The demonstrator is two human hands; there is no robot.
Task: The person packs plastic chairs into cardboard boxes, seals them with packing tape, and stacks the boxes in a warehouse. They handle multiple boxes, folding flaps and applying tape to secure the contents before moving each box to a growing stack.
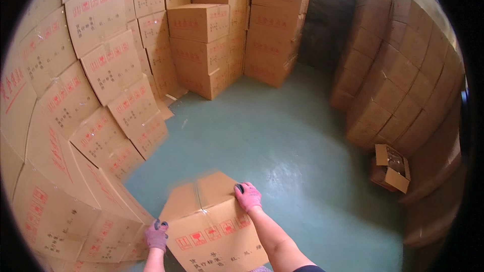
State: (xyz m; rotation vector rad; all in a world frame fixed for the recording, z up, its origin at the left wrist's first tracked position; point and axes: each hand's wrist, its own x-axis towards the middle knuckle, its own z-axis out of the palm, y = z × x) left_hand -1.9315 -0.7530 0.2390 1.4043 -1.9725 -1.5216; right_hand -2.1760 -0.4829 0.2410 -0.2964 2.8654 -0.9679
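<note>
A taped brown cardboard box (212, 231) with red and black print on its side is in front of me at the lower middle. My left hand (157, 234), in a pink glove with dark fingertips, grips the box's left edge. On the far right top corner my right hand (248, 197), gloved the same way, has its fingers closed over the edge. The box's underside is hidden, so I cannot tell whether it rests on anything.
Tall stacks of similar boxes (103, 15) line the left side and curve round close by my left hand. More stacks (275, 25) stand at the back. On the right is another wall of boxes (398, 70), with an open box (390, 168) before it on the green floor (282, 116).
</note>
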